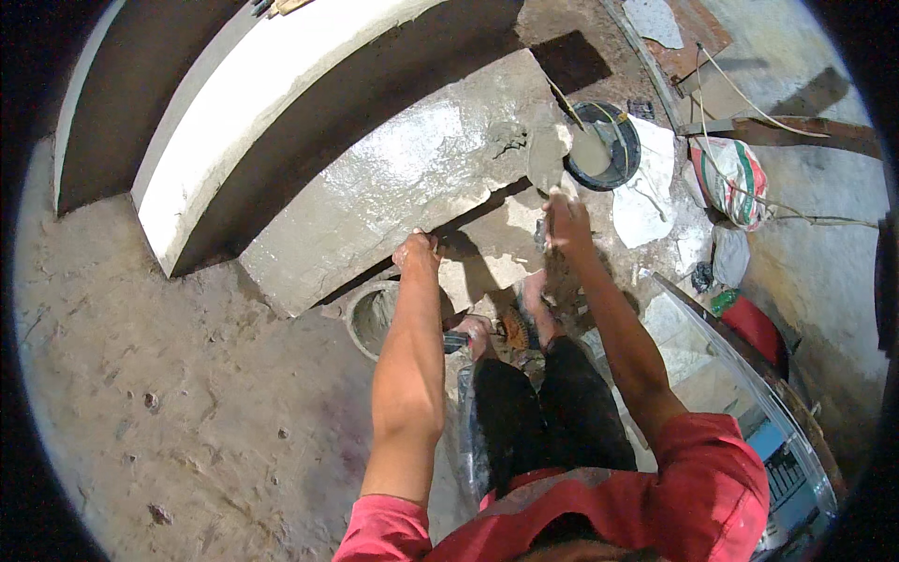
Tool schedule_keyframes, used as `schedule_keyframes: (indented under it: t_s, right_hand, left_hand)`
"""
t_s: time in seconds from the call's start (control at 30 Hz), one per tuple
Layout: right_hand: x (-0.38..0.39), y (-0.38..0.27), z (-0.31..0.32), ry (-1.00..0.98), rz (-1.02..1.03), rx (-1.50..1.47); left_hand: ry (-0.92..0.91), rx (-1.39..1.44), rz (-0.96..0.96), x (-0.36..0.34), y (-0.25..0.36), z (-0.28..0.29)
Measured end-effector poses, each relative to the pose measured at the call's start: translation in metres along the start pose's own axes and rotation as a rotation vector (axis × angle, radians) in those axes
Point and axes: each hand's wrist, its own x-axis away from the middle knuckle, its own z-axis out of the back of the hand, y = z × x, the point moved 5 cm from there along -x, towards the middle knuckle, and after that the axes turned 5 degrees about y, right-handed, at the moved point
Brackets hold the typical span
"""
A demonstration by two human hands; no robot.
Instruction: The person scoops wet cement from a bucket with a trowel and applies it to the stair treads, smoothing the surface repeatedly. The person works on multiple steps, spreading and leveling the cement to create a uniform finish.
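My left hand (417, 248) is curled at the front edge of a wet grey concrete step (384, 178), above a grey mortar bucket (373, 323). My right hand (568, 223) is near the step's right end, fingers bent around something I cannot make out, with a rough grey patch (546, 155) just beyond it. A black bucket (613, 159) of cloudy liquid, with sticks in it, stands to the right of that patch. A brush-like orange item (515, 330) lies between my bare feet, below my hands.
Curved plastered walls (215, 122) rise at the upper left beside a damp floor (159, 403). To the right lie white sheeting (646, 206), a woven sack (730, 192), rope (796, 131) and a red object (754, 332). A long board with clear plastic (768, 393) runs along my right side.
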Motion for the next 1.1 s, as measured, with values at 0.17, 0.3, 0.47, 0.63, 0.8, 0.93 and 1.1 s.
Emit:
schedule_keyframes:
  t_s: [0.17, 0.3, 0.47, 0.63, 0.8, 0.93, 1.1]
  right_hand:
    - [-0.02, -0.005, -0.032, 0.105, 0.344, 0.523]
    - [0.006, -0.003, -0.025, 0.222, 0.938, 1.262]
    - [0.022, 0.0, 0.019, 0.13, 0.489, 1.133]
    - [0.038, -0.035, -0.016, 0.08, 0.722, 1.23]
    - [0.005, -0.057, -0.049, 0.249, 0.961, 1.256]
    - [-0.012, -0.013, -0.039, 0.057, 0.667, 1.091]
    - [0.032, 0.014, -0.016, 0.084, 0.636, 1.043]
  left_hand:
    - [-0.051, -0.069, -0.02, 0.006, 0.004, 0.005]
    - [-0.024, -0.035, 0.002, 0.005, 0.003, 0.007]
    - [-0.103, -0.036, 0.032, -0.008, 0.002, 0.003]
    - [-0.103, -0.083, 0.027, -0.021, -0.001, 0.003]
    - [-0.066, -0.128, 0.0, -0.019, 0.003, 0.006]
    - [-0.037, -0.094, 0.036, -0.015, 0.001, 0.006]
    - [-0.044, -0.118, 0.019, -0.023, 0.0, 0.004]
